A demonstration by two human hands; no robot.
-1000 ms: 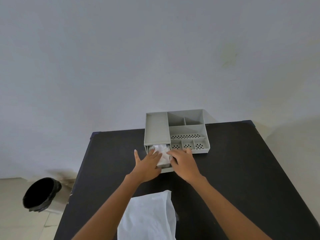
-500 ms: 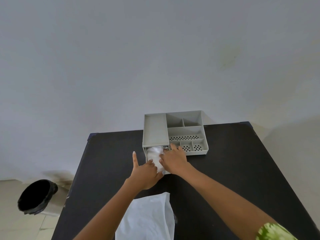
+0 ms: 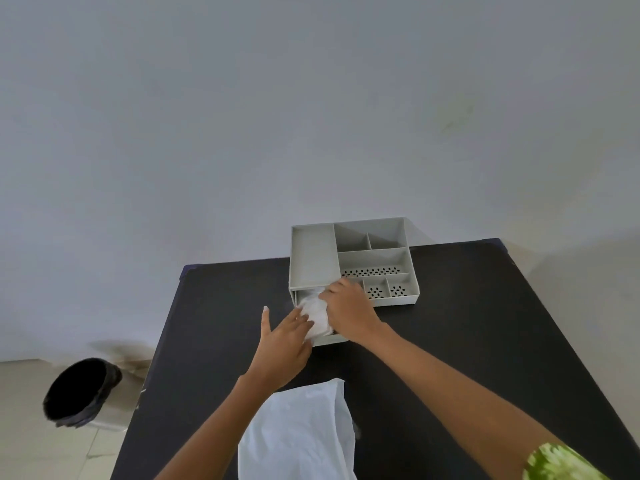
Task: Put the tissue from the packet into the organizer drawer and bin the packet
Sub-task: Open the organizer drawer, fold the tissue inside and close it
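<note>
A grey organizer [image 3: 313, 258] with several compartments stands at the table's far edge, and its drawer [image 3: 329, 339] is pulled out toward me. White tissue [image 3: 317, 311] lies crumpled in the drawer. My right hand [image 3: 349, 311] lies on the tissue, fingers curled over it and pressing it down. My left hand [image 3: 282, 344] rests at the drawer's left front corner with fingers spread, touching the tissue's edge. The white plastic packet [image 3: 301, 434] lies flat on the table near me, between my forearms.
The table [image 3: 467, 341] is black and ends at a bare wall behind the organizer. A black-lined bin [image 3: 81, 393] stands on the floor to the table's left, below its edge.
My right hand has shifted left and farther into the drawer over the tissue. My left hand has slid slightly left along the drawer front. The view has dropped a little.
</note>
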